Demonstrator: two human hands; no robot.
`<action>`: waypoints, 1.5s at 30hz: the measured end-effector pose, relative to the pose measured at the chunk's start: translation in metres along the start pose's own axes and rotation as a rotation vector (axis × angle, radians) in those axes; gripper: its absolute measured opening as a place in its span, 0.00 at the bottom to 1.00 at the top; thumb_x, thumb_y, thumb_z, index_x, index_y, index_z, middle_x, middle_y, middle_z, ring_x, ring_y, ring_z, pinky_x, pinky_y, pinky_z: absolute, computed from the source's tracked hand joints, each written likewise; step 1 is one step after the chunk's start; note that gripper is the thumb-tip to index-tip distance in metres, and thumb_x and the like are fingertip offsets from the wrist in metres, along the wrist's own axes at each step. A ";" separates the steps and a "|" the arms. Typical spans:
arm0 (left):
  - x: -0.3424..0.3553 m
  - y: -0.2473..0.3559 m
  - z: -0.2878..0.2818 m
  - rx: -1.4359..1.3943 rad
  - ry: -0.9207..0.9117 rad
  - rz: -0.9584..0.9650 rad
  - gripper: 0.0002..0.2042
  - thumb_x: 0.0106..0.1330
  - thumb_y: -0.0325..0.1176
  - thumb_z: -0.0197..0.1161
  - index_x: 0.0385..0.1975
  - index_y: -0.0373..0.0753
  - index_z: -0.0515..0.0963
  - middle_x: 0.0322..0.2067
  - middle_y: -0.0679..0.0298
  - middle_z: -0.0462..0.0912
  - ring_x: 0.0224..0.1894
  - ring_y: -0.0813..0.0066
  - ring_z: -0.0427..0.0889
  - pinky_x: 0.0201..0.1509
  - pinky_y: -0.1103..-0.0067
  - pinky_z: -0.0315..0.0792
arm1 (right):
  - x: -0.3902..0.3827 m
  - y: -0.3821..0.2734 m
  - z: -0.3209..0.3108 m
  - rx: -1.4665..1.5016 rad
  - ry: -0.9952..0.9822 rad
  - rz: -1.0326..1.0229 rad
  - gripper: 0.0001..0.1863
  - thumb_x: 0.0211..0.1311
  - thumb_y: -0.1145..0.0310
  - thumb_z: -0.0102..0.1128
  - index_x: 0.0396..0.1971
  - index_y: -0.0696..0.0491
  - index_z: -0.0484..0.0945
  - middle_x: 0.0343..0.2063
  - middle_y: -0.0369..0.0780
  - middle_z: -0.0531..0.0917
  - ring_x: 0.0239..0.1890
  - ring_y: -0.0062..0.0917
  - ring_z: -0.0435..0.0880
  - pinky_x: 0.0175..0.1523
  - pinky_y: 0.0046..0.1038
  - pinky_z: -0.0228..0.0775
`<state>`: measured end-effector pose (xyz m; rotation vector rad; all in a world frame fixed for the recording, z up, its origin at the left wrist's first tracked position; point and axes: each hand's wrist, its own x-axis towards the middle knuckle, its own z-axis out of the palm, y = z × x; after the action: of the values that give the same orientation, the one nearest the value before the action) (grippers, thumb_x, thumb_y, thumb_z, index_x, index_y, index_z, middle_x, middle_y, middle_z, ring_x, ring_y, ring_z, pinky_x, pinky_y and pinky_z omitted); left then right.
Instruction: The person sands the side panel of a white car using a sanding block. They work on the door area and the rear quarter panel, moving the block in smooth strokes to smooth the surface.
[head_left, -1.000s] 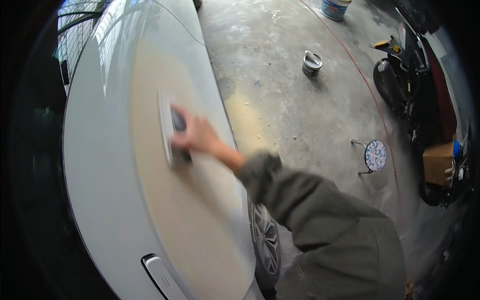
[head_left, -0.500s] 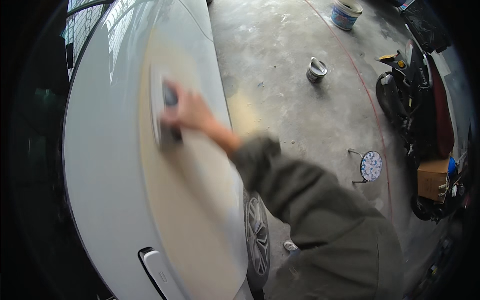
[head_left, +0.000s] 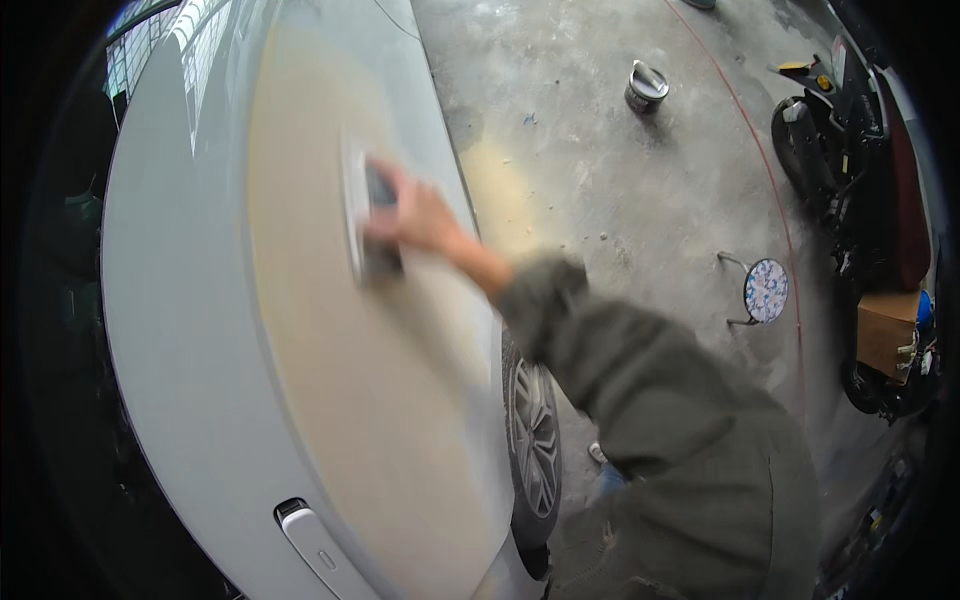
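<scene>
My right hand (head_left: 425,217) is closed around a sanding block (head_left: 384,265), a long dark grip on a pale flat base. Its base lies against a broad beige filler patch (head_left: 375,430) on the pale grey car side panel (head_left: 190,330). Hand and block are somewhat smeared by motion. A white door handle (head_left: 318,548) sits below the patch's left part. My right arm, in a dark green sleeve, reaches in from the lower right. My left hand is out of the picture.
Beyond the panel's right edge are a car wheel (head_left: 537,435) and a concrete floor with beige dust (head_left: 500,195). An open can (head_left: 646,92), a small round stool (head_left: 766,291), a red hose or cord (head_left: 745,110) and a motorbike (head_left: 900,190) with a cardboard box (head_left: 887,335) stand there.
My right hand and the block have moved right across the filler patch, away from its left edge. The view has shifted, so the bucket at the top is mostly out of sight.
</scene>
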<state>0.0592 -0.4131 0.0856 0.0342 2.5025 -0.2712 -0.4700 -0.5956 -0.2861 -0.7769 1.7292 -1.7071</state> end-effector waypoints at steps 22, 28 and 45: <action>0.132 0.107 -0.063 -0.017 -0.170 -0.061 0.34 0.53 0.48 0.73 0.57 0.33 0.75 0.67 0.44 0.66 0.73 0.47 0.60 0.75 0.53 0.57 | -0.362 -0.014 -0.140 0.200 0.044 0.440 0.49 0.50 0.49 0.62 0.74 0.48 0.58 0.54 0.56 0.81 0.50 0.45 0.85 0.56 0.40 0.77; 0.360 0.009 0.026 0.022 -0.110 -0.345 0.37 0.69 0.58 0.54 0.66 0.29 0.67 0.71 0.43 0.60 0.76 0.51 0.54 0.80 0.60 0.45 | -0.387 0.017 -0.208 0.619 0.347 0.381 0.43 0.53 0.63 0.68 0.69 0.59 0.64 0.58 0.48 0.77 0.58 0.29 0.76 0.63 0.27 0.67; 0.653 -0.274 0.067 0.632 -0.096 -0.437 0.45 0.68 0.63 0.49 0.74 0.32 0.54 0.77 0.51 0.49 0.80 0.60 0.41 0.82 0.66 0.32 | -0.423 0.109 -0.189 0.834 0.606 0.848 0.40 0.55 0.73 0.56 0.72 0.58 0.61 0.53 0.41 0.78 0.47 0.23 0.79 0.55 0.24 0.72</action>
<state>-0.4557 -0.7200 -0.2978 -0.2648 2.2077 -1.1993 -0.3324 -0.1521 -0.3915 0.8026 1.1529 -1.8149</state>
